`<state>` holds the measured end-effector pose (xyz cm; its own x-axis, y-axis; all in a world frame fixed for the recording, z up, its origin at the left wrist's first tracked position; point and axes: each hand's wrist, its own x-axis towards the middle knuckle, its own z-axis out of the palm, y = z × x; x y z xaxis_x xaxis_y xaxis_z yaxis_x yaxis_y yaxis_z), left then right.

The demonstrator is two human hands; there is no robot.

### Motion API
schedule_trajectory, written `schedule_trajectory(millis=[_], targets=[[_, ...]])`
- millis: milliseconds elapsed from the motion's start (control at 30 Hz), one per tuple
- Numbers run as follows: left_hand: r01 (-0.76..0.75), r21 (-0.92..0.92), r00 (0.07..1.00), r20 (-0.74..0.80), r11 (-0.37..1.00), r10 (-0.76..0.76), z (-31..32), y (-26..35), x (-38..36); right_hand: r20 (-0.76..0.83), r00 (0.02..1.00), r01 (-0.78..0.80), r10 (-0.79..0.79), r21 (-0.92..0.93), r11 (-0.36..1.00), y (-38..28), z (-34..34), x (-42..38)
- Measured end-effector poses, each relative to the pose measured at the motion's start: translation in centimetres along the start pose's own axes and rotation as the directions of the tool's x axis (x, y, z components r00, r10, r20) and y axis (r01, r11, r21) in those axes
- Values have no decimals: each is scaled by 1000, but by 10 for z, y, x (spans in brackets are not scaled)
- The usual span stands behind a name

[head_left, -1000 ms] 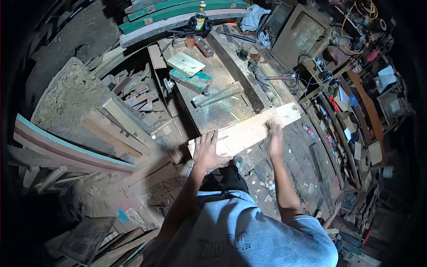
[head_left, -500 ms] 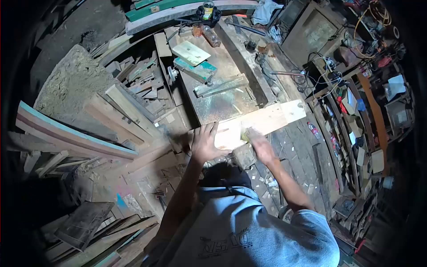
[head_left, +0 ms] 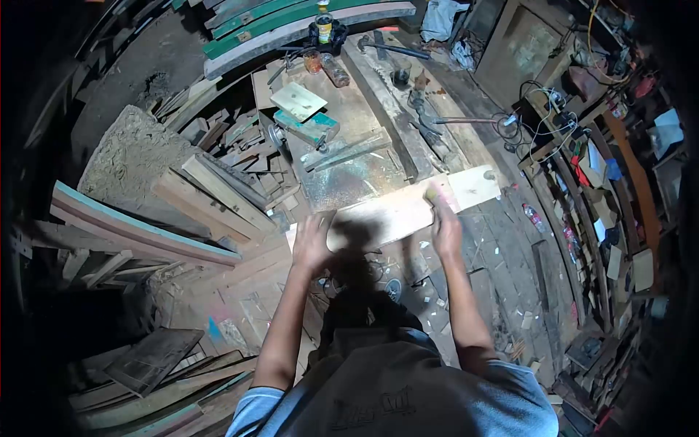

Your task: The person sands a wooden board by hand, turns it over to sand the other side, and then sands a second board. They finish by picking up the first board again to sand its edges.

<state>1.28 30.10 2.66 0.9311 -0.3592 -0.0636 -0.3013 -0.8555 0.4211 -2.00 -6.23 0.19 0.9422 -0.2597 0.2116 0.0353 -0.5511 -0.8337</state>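
A pale wooden plank [head_left: 400, 215] lies slantwise in front of me, its right end farther away. My left hand [head_left: 312, 242] grips the plank near its left end, fingers over the top face and thumb towards the near edge. Towards the right part of the plank, my right hand [head_left: 445, 227] has its fingers closed round a small yellowish piece [head_left: 432, 195] pressed against the wood. What that piece is made of is too small to tell. A dark shadow falls across the plank between my hands.
Beyond the plank, a workbench [head_left: 342, 186] carries a green power tool [head_left: 309, 127], a thin board [head_left: 298, 101] and wood strips [head_left: 349, 149]. Jars and a bottle [head_left: 324, 29] stand at the back. Offcuts [head_left: 247, 142] and sawdust [head_left: 127, 153] lie left; cluttered shelves [head_left: 590, 189] line the right.
My right hand has slid right and away along the plank with the yellowish piece. My left hand has shifted left towards the plank's end. My head view has moved back, showing a shoe below.
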Motion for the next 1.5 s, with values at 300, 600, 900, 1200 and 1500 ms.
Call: schedule_trajectory(millis=[300,600,900,1200,1500], targets=[[-27,132,998,-58,991,35,4,3,-6,246,938,267,-244,-66,961,22,-2,-8],[-195,32,978,-69,980,197,8,-8,2,334,860,464,-387,-197,863,-6,51,-55],[-272,-179,939,-265,946,220,14,-10,2,30,994,111,-106,-289,951,-60,105,-53],[-129,-44,991,-34,991,127,0,-11,1,-441,896,-239,48,-389,890,-68,79,-33],[-240,-29,969,-73,970,237,-2,-18,0,-217,976,-100,18,-374,922,-51,77,-57]])
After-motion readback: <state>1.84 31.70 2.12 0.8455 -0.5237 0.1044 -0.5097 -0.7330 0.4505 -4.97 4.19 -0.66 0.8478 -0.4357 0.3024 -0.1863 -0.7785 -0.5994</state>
